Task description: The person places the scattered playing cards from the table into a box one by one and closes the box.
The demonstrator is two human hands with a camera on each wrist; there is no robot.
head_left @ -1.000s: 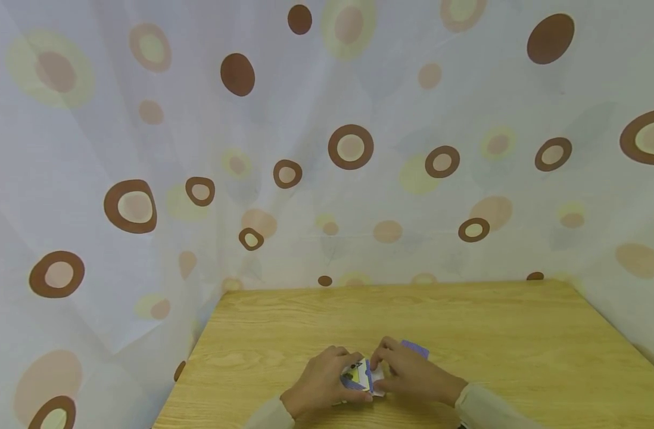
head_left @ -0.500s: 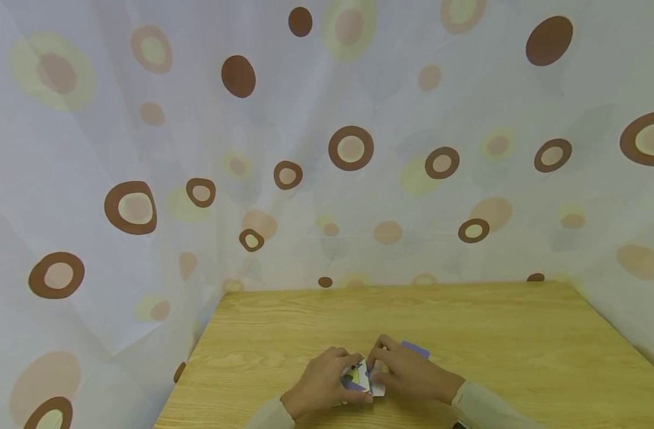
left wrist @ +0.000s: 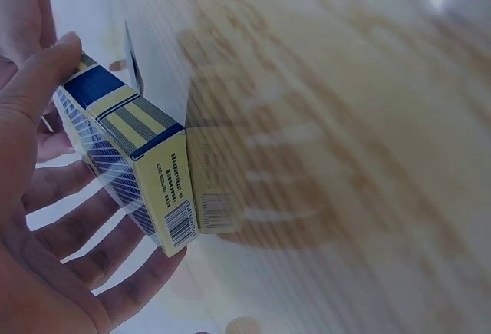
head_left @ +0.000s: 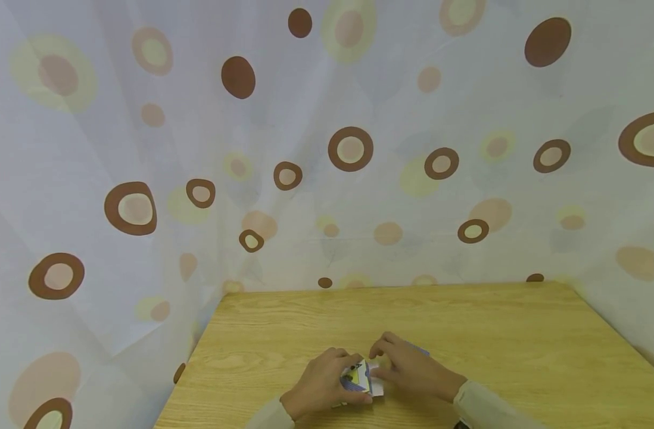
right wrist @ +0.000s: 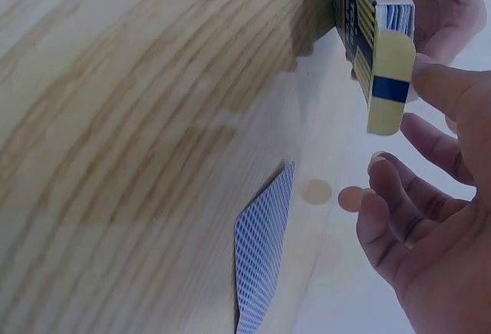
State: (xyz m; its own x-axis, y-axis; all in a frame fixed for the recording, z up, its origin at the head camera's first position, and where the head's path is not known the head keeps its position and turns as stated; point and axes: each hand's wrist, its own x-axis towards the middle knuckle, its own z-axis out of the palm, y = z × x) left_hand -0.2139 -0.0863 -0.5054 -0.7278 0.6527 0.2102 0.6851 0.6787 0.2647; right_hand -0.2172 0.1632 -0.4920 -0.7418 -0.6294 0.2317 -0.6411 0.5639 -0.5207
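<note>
My left hand (head_left: 324,381) grips a playing card box (left wrist: 165,188), thumb on one side and fingers on the other. In the right wrist view the box's end is open, its cream flap (right wrist: 391,88) with a blue band folded out. Edges of playing cards (right wrist: 397,18) show inside that end. Right beside it, my right hand (head_left: 415,370) has its thumb at the flap; whether it touches cannot be told. Its other fingers are loosely bent and apart from the box. Beyond the right hand lies a blue-backed playing card (right wrist: 265,249), mostly covered by the hand in the head view.
A wooden table (head_left: 498,333) with a glossy surface bears the box and the card. Behind and at both sides hangs a white sheet (head_left: 305,262) printed with brown and yellow circles.
My right hand's fingers have drawn back slightly from the box's open end and spread. It now covers more of the playing card behind. The left hand and box have stayed nearly still.
</note>
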